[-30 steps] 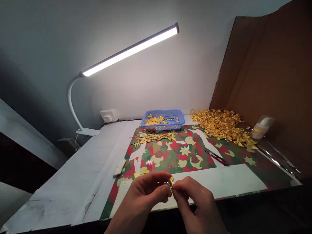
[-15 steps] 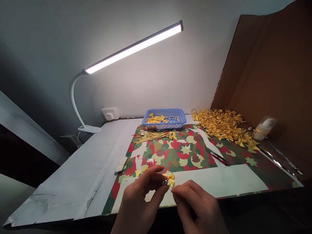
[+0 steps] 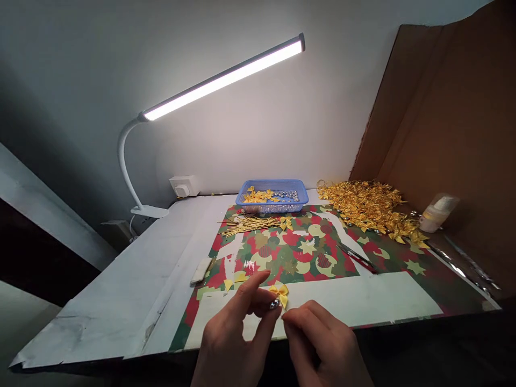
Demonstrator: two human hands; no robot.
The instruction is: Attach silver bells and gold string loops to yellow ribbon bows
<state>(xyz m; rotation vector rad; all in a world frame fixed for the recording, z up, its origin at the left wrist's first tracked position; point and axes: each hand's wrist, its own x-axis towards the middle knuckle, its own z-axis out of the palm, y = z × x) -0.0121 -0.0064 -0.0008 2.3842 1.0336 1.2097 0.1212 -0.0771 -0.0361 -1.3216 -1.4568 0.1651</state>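
Observation:
Small shiny silver bells [image 3: 274, 304] sit in the pinch of my left hand [image 3: 236, 336], between thumb and fingers. Right above and beside them shows a yellow ribbon bow [image 3: 281, 293], touching the bells or very close. My right hand [image 3: 324, 341] is closed just below the bow, thumb and forefinger pressed on a thin strand that runs up towards it. Most of that strand is hidden by the fingers. Both hands are over the pale strip [image 3: 387, 301] at the table's front edge.
A blue basket [image 3: 272, 208] holds yellow bows and silver beads. Golden ties [image 3: 250, 226] lie before it. A heap of yellow bows [image 3: 366, 207], a pump bottle [image 3: 437, 214] and tweezers [image 3: 358, 258] are on the right. A lit lamp [image 3: 226, 78] hangs overhead.
Both hands have shifted only slightly, staying close together. The bells have turned a little and come slightly nearer the right fingertips. The bow remains between the hands.

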